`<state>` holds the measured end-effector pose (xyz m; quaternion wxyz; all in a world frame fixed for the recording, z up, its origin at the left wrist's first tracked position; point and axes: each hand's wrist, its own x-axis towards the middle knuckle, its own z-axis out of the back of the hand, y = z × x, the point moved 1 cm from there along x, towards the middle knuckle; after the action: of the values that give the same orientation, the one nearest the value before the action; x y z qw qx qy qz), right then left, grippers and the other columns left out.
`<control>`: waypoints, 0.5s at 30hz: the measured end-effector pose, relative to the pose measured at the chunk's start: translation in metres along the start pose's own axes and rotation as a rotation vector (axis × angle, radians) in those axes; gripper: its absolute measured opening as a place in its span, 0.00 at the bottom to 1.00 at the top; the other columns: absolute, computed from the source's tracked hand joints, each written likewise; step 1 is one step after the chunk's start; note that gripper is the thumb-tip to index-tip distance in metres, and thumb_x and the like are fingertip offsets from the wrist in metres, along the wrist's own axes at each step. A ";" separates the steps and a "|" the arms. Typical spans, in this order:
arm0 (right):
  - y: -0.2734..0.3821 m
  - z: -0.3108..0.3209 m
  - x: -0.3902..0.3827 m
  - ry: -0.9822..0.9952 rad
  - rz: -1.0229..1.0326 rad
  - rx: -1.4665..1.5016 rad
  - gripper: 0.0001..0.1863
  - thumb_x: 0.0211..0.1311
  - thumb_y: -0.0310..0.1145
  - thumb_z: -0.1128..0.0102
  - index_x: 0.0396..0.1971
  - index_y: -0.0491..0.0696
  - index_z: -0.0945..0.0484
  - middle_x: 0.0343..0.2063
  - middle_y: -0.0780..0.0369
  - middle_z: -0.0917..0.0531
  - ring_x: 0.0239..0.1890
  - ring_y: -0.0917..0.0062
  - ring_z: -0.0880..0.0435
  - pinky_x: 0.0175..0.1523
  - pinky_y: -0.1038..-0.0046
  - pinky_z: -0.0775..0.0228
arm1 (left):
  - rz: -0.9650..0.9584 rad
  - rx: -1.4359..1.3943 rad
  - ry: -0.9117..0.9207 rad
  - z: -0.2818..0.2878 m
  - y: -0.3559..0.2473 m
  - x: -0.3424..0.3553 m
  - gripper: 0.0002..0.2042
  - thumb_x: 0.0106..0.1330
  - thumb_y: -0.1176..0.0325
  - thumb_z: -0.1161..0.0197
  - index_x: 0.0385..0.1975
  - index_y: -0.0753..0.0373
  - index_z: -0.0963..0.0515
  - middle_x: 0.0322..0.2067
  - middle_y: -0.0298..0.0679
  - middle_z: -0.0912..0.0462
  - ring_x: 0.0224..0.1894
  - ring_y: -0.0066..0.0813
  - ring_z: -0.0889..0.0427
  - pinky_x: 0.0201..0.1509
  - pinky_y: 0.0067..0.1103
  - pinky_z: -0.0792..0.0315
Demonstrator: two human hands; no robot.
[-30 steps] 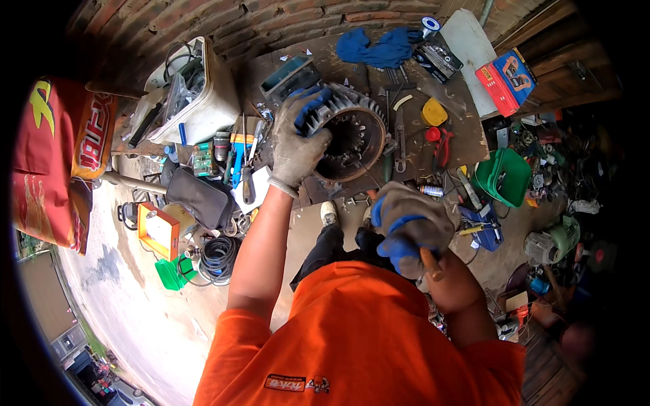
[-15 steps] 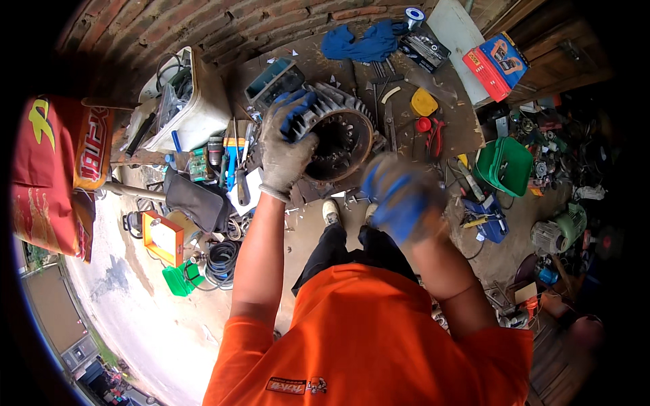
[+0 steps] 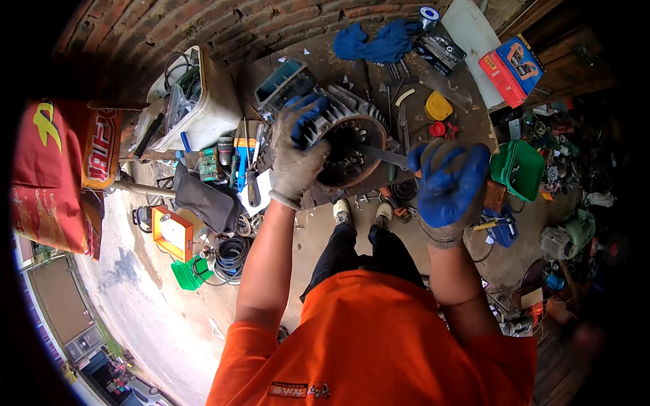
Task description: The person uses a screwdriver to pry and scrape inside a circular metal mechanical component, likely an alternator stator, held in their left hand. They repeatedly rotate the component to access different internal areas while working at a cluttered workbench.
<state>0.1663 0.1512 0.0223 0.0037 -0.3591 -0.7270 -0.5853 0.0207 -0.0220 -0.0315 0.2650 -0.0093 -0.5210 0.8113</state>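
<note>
A finned metal motor housing (image 3: 347,107) lies on the workbench with its round opening toward me. My gloved left hand (image 3: 296,152) curls around its left side, thumb at the rim and fingers over the fins. My right hand (image 3: 450,183), in a blue-coated glove, is closed around a flat-bladed tool (image 3: 384,157). Its grey blade points left into the housing's opening, and the tip is lost in the dark there. The brown end of a wooden handle shows past the right side of that hand. Ragged bits line the inside of the opening.
Behind the housing are a clear-sided bin (image 3: 286,84) and a blue cloth (image 3: 372,42). A yellow round piece (image 3: 439,105) and a red cap (image 3: 438,129) lie on the bench (image 3: 474,125). Left stands a full white bucket (image 3: 215,101); right, a green bin (image 3: 504,169).
My right hand, blurred before, has moved up and right, and its tool's blade now shows inside the opening. My left hand keeps its hold. The whole view has shifted slightly.
</note>
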 end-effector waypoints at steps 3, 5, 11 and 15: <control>-0.002 0.002 -0.005 -0.036 -0.019 0.052 0.18 0.82 0.43 0.64 0.28 0.52 0.38 0.24 0.65 0.36 0.27 0.74 0.36 0.41 0.64 0.37 | -0.053 0.058 0.006 -0.002 -0.006 -0.002 0.31 0.43 0.78 0.38 0.55 0.62 0.21 0.59 0.45 0.22 0.64 0.44 0.26 0.70 0.33 0.34; -0.001 0.002 -0.007 -0.032 -0.045 0.115 0.19 0.82 0.44 0.64 0.28 0.51 0.38 0.23 0.65 0.36 0.27 0.74 0.36 0.41 0.64 0.37 | -0.074 0.068 0.001 -0.003 -0.007 -0.003 0.30 0.43 0.78 0.38 0.54 0.63 0.20 0.59 0.46 0.22 0.64 0.45 0.26 0.70 0.34 0.34; -0.014 -0.005 -0.029 0.141 -0.033 0.118 0.21 0.74 0.42 0.49 0.19 0.49 0.35 0.22 0.63 0.32 0.27 0.71 0.32 0.39 0.64 0.32 | -0.017 -0.029 -0.012 -0.002 0.000 0.001 0.29 0.43 0.74 0.35 0.53 0.60 0.18 0.58 0.45 0.21 0.67 0.47 0.29 0.72 0.38 0.37; -0.039 -0.013 -0.033 0.325 0.151 -0.110 0.12 0.67 0.30 0.45 0.24 0.41 0.26 0.28 0.60 0.21 0.26 0.76 0.21 0.35 0.68 0.24 | 0.016 -0.068 0.003 -0.003 0.000 0.005 0.29 0.44 0.75 0.35 0.53 0.61 0.19 0.57 0.47 0.21 0.65 0.47 0.27 0.72 0.37 0.35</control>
<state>0.1651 0.1206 -0.0207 0.1456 -0.3130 -0.6547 -0.6724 0.0173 -0.0180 -0.0319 0.2587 -0.0239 -0.5477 0.7953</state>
